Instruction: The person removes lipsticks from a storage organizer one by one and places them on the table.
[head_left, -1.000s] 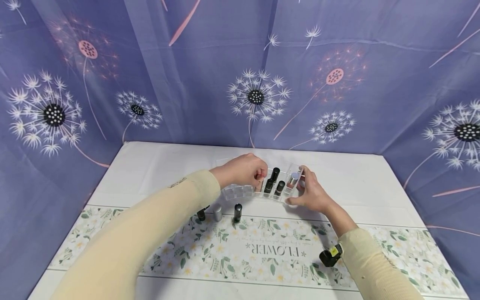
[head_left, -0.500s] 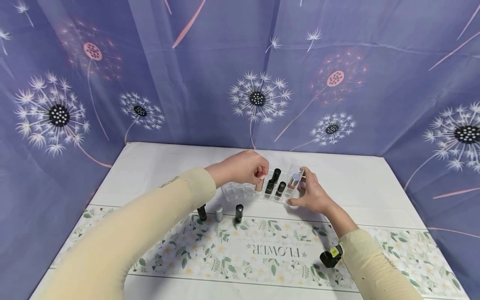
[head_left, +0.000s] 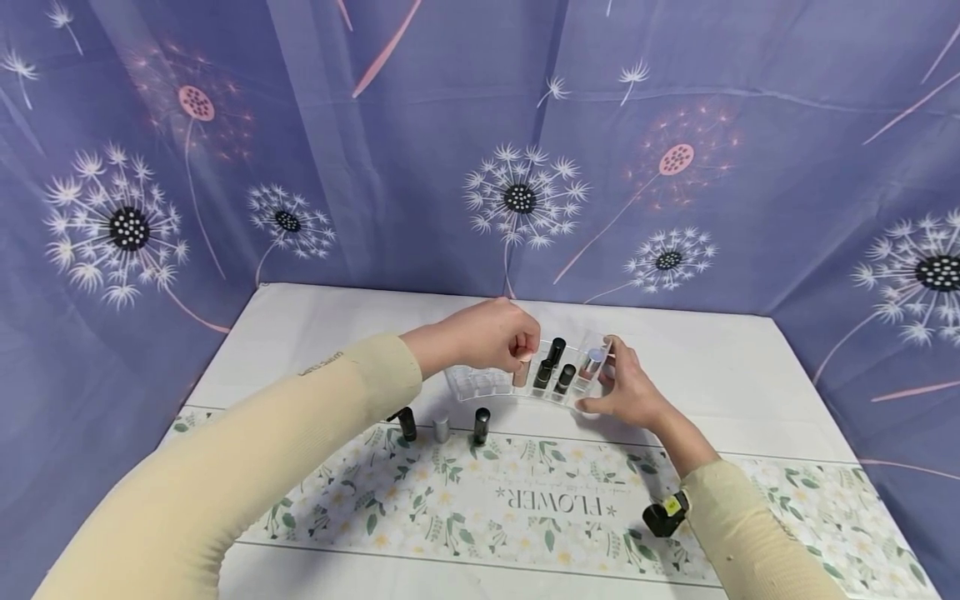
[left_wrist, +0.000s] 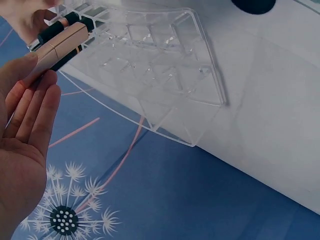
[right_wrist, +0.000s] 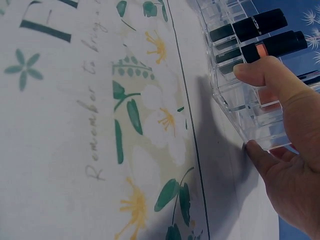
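My left hand (head_left: 498,337) pinches a rose-gold lipstick (left_wrist: 62,44) between thumb and fingers, its far end at the slots of a clear acrylic lipstick organizer (head_left: 480,383). Whether the tube sits inside a slot, I cannot tell. My right hand (head_left: 628,390) grips the organizer's right end, thumb at the front and fingers around the side, as the right wrist view also shows. Between the hands, several lipsticks stand in slots: a black lipstick (head_left: 566,378), another black lipstick (head_left: 557,350), and a silver-capped lipstick (head_left: 592,362) near the right hand. The organizer's left slots hold nothing visible.
In front of the organizer, a black tube (head_left: 407,423), a silver tube (head_left: 442,428) and another black tube (head_left: 482,426) stand by the floral runner (head_left: 555,533). A dandelion-print curtain (head_left: 420,167) hangs behind the white table (head_left: 330,333).
The left forearm has swung a little left, and the head view has shifted slightly. The left hand stays on the rose-gold lipstick; the right hand keeps its grip on the organizer.
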